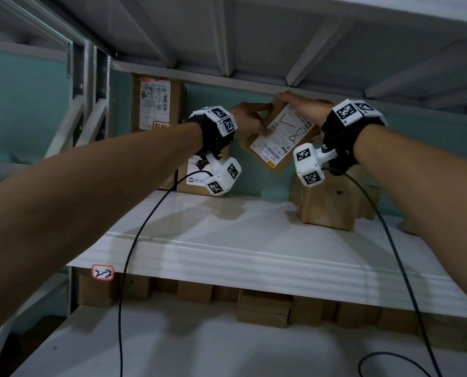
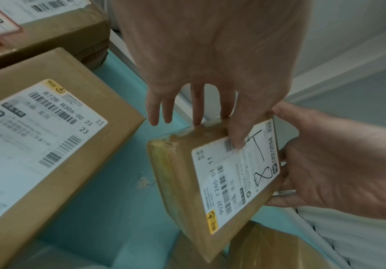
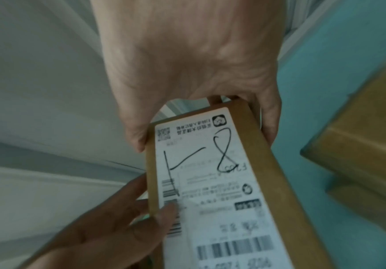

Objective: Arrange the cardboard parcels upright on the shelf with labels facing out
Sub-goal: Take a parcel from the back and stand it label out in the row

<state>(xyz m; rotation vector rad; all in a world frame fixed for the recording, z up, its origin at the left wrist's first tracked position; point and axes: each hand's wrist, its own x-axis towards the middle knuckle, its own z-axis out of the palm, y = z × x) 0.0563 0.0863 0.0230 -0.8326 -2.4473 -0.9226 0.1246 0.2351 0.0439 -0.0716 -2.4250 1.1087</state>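
A flat cardboard parcel (image 1: pixel 278 137) with a white label marked in black pen hangs tilted above the white shelf (image 1: pixel 226 240), label towards me. My right hand (image 1: pixel 289 100) grips its upper end, thumb on one edge and fingers round the other, as the right wrist view shows (image 3: pixel 204 139). My left hand (image 1: pixel 256 121) pinches its left edge, with the thumb pressed on the label (image 2: pixel 238 138) near a barcode. The parcel (image 2: pixel 210 182) touches nothing on the shelf.
A tall labelled parcel (image 1: pixel 156 104) stands at the back left on a second labelled parcel (image 1: pixel 194 183). A plain brown box (image 1: pixel 327 208) sits at the right. Several boxes (image 1: pixel 265 308) line the lower shelf. The upper shelf's underside is close above my hands.
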